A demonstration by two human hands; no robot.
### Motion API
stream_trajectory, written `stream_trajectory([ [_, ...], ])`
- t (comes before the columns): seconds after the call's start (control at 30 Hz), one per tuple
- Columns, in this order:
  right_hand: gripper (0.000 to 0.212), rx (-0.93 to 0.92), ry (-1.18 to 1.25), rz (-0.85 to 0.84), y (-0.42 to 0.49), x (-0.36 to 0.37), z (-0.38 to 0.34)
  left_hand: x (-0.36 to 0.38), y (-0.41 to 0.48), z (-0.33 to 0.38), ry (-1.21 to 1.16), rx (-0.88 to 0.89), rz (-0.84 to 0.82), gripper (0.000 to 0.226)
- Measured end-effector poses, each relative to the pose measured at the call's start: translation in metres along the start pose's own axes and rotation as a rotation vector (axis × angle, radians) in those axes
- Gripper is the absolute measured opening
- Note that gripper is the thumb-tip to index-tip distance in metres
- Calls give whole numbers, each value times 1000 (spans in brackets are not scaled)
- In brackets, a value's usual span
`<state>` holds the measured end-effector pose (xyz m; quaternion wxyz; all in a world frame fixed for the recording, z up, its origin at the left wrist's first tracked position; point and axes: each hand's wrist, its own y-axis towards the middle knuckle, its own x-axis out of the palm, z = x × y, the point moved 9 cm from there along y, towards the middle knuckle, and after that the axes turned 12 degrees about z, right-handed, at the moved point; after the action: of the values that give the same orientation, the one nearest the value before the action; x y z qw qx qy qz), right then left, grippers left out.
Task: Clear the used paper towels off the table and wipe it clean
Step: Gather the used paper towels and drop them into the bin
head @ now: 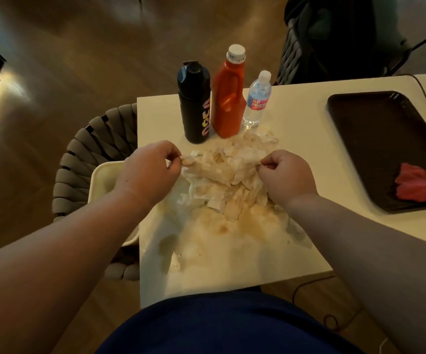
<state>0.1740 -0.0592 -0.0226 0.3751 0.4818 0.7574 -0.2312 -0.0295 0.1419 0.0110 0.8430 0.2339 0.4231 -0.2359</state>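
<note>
A heap of crumpled, stained paper towels lies in the middle of the white table. My left hand pinches the heap's left edge between thumb and fingers. My right hand pinches its right edge the same way. Brownish wet stains and smaller torn paper scraps spread over the table between the heap and me.
A black flask, an orange jug and a clear water bottle stand just behind the heap. A white bin sits on a woven chair at the table's left edge. A black tray at right holds a red cloth.
</note>
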Motion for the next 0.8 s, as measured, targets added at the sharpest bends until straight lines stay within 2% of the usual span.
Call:
stream_trajectory([
  [0.17, 12, -30, 125, -10, 0, 2, -37, -29, 6, -23, 0, -40, 57, 17],
  [0.4, 10, -59, 143, -53, -6, 18, -69, -53, 3, -51, 17, -99, 95, 15],
  [0.57, 6, -99, 183, -107, -20, 29, -94, -56, -21, -112, -36, -272, 93, 11],
  [0.7, 11, -129, 263, -157, -35, 41, -124, -55, -54, -173, 60, -473, 118, 12],
  [0.8, 12, -133, 284, -199, -45, 54, -136, -48, -66, -202, 110, -554, 132, 15],
])
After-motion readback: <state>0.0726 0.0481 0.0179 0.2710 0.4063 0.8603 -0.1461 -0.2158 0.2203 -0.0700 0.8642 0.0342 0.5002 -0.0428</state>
